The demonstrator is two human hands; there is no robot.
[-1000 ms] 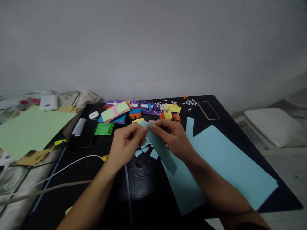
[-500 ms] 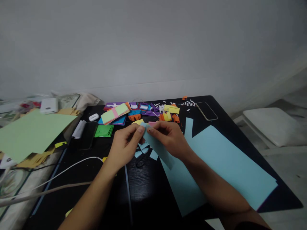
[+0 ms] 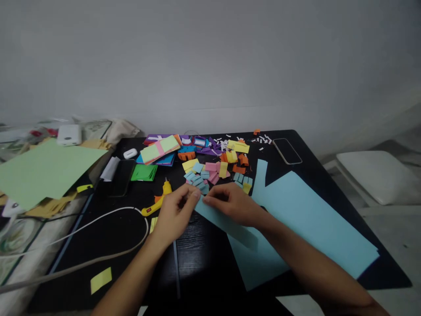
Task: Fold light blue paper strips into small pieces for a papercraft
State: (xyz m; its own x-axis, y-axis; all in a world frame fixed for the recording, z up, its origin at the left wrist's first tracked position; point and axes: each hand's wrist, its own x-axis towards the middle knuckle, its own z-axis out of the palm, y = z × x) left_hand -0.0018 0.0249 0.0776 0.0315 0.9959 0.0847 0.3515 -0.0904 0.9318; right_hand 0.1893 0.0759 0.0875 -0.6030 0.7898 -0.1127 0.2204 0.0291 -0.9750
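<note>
Between my two hands stretches a light blue paper strip (image 3: 226,222), held above the black table. My left hand (image 3: 177,210) pinches its left end between thumb and fingers. Close beside it, my right hand (image 3: 233,202) grips the same end, and the rest of the strip slants down to the right beneath that hand. Small folded light blue paper pieces (image 3: 197,179) lie just beyond my fingertips, next to pink pieces (image 3: 213,171). Larger light blue sheets (image 3: 315,215) lie under and beyond my right forearm.
A yellow glue gun (image 3: 161,199) lies left of my left hand, its white cord looping leftward. Phones (image 3: 287,151) rest at the back right and left. Stacked paper strips (image 3: 160,149), green paper (image 3: 144,172) and white scraps (image 3: 263,139) are at the back. A white stool (image 3: 371,175) stands right.
Both hands have come lower and nearer with the strip, which now lies at a flatter slant. The folded blue and pink pieces and the glue gun have come into clearer view.
</note>
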